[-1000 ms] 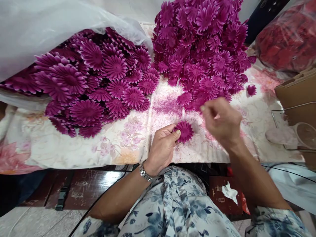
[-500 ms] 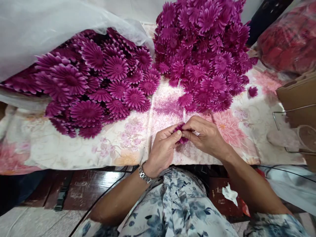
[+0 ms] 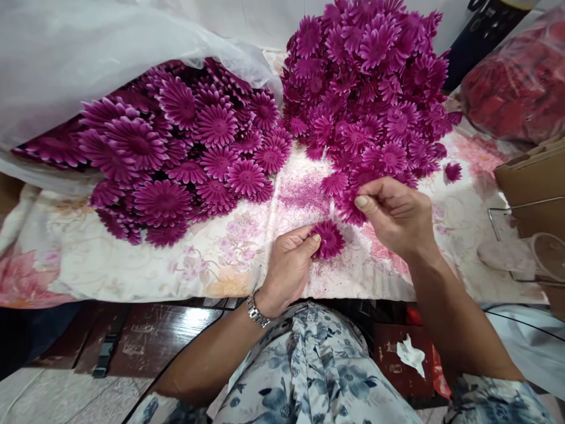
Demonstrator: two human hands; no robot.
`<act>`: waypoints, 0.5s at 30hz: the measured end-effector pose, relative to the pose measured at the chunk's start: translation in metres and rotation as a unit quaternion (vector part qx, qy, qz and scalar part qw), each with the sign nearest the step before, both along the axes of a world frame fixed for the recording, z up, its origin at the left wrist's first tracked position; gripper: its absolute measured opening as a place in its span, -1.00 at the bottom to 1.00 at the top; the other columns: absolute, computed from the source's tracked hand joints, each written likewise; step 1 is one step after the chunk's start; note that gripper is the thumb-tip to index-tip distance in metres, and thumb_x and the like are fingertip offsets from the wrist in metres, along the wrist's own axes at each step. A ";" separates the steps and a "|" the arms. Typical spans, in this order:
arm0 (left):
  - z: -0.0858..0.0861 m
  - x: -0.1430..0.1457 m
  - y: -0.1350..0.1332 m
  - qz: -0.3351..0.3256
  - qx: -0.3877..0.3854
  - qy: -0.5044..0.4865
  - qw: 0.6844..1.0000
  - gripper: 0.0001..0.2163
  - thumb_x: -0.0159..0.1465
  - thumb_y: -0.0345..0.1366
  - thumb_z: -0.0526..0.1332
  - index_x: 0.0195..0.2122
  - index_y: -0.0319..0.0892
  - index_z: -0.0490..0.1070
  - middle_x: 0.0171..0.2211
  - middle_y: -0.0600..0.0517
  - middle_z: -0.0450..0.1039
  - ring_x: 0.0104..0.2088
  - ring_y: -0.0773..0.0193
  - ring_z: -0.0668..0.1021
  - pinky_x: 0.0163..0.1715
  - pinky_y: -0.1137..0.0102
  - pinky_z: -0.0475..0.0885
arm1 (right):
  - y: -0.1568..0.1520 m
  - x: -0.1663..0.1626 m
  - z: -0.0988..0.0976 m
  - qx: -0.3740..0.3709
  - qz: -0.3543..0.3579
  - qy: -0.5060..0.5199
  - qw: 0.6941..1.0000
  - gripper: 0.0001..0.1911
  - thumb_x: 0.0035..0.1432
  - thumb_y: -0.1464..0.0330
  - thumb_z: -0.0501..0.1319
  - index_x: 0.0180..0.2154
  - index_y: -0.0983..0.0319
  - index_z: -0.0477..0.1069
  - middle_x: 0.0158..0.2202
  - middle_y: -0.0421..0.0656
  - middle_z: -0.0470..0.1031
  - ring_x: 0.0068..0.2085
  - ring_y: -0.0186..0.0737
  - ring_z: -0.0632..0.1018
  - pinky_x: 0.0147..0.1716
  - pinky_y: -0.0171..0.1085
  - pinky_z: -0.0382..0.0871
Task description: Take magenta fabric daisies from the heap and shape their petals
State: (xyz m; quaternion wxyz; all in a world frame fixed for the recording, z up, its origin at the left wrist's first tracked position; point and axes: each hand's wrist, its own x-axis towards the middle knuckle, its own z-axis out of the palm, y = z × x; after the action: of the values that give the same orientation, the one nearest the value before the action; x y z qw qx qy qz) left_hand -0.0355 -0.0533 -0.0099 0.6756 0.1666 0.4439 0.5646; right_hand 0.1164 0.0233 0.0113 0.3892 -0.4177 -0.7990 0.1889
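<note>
My left hand point(image 3: 289, 265), with a metal watch on its wrist, pinches a purple artificial flower head point(image 3: 330, 240) by its left edge. The flower's face points up, just above the cloth. Up and to the right, my right hand point(image 3: 395, 215) has thumb and index finger closed on another purple flower head point(image 3: 350, 207), slightly blurred. That second flower overlaps the near edge of a tall pile of purple flower heads point(image 3: 362, 129). The right hand's other fingers are curled. A looser heap of larger purple flower heads point(image 3: 163, 203) spills from a plastic bag on the left.
The white plastic bag point(image 3: 88, 53) lies at the left. A floral tablecloth point(image 3: 176, 268) carries purple dust near the middle. One flower head point(image 3: 452, 172) lies apart on the right. A cardboard box point(image 3: 529, 171), a bag of red petals point(image 3: 516, 82) and a dark cylinder point(image 3: 481, 41) stand right.
My right hand has left the flower in my left hand and moved up and right to the pile, where it grips another flower head. The left hand stays nearly in place, its flower now uncovered.
</note>
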 end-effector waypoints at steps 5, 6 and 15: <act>0.007 -0.006 0.007 -0.022 0.002 0.006 1.000 -0.86 -0.01 -0.35 0.33 -0.39 -0.24 0.57 -0.54 0.05 0.49 -0.55 0.43 0.36 -0.47 0.47 0.26 | -0.011 -0.003 -0.013 -0.148 0.030 0.074 0.986 -0.76 0.18 0.25 0.15 -0.46 0.25 0.32 -0.63 -0.32 0.21 -0.61 -0.47 0.22 -0.64 -0.42 0.08; 0.008 -0.007 0.009 -0.027 0.003 0.011 1.000 -0.86 -0.02 -0.35 0.33 -0.40 -0.24 0.56 -0.53 0.04 0.49 -0.54 0.42 0.37 -0.46 0.47 0.26 | -0.012 -0.003 -0.016 -0.164 0.034 0.084 0.982 -0.74 0.19 0.23 0.13 -0.48 0.25 0.30 -0.63 -0.32 0.18 -0.61 -0.48 0.20 -0.64 -0.42 0.07; 0.012 -0.012 0.017 -0.070 -0.004 0.035 0.997 -0.76 0.03 -0.39 0.28 -0.24 -0.20 0.54 -0.62 0.15 0.35 -0.60 0.50 0.32 -0.54 0.55 0.25 | -0.014 0.000 -0.019 -0.197 0.036 0.120 0.972 -0.68 0.19 0.20 0.12 -0.53 0.25 0.25 -0.63 -0.32 0.14 -0.59 -0.48 0.16 -0.62 -0.41 0.04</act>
State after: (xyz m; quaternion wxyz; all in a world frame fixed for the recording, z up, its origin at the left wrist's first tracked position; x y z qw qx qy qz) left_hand -0.0478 -0.0359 0.0020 0.6982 0.2145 0.4564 0.5082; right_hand 0.1165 0.0096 -0.0075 0.3851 -0.4314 -0.7083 0.4048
